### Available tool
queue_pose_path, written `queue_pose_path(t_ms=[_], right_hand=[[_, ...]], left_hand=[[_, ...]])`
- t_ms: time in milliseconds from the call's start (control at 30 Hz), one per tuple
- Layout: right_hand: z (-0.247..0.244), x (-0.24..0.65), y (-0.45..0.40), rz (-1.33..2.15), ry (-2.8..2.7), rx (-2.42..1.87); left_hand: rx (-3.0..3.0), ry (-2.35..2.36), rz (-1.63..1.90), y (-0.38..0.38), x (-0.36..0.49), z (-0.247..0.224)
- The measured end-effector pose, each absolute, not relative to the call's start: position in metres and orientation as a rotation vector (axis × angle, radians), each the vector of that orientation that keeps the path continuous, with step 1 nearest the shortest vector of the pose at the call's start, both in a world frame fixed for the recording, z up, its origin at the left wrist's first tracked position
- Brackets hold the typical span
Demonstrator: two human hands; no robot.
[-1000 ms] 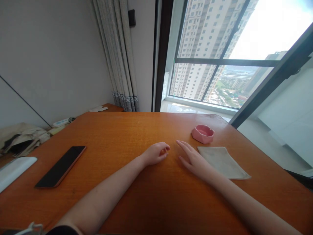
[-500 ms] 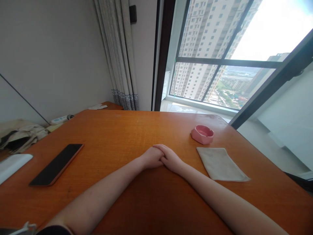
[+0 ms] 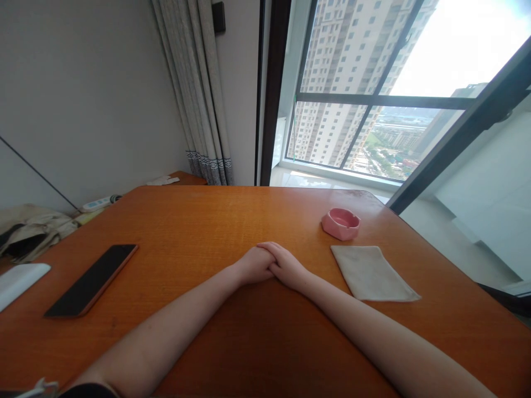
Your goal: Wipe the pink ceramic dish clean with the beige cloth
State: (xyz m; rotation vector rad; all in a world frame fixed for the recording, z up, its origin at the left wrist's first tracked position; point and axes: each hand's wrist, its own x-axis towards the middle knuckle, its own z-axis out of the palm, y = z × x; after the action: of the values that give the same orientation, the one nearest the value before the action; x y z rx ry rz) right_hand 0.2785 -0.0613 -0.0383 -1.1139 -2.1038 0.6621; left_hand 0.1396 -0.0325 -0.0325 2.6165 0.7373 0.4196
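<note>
My left hand [image 3: 254, 265] and my right hand [image 3: 288, 268] are clasped together over the middle of the wooden table [image 3: 199, 215]. The right hand's fingers wrap over the left hand, whose own fingers are mostly hidden beneath them. No object shows in or between the hands. To their right lies a flat, pale grey cloth [image 3: 371, 273], with a pink angular ashtray [image 3: 341, 224] just behind it. Over on the left, a dark phone-like slab [image 3: 91, 282] with a reddish edge rests on the tabletop.
A white object [image 3: 22, 282] is cut off by the left frame edge. Beyond the table's left side are a beige cloth bundle [image 3: 45, 224] and a power strip [image 3: 97, 204]. A curtain [image 3: 203, 94] hangs behind the table, left of a large window [image 3: 332, 130].
The view has shifted slightly, so the tabletop items appear a little further left. My hands remain clasped, and no object has moved on the table.
</note>
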Motion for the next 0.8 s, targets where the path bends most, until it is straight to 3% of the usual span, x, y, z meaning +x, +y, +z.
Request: queue_pose_path(t_ms=[800], right_hand=[[-0.0389,0.2777,-0.064,0.66,-2.094,-1.102]], left_hand=[[2.666,0.708,0.391,-0.0345,0.1399,-0.0334]])
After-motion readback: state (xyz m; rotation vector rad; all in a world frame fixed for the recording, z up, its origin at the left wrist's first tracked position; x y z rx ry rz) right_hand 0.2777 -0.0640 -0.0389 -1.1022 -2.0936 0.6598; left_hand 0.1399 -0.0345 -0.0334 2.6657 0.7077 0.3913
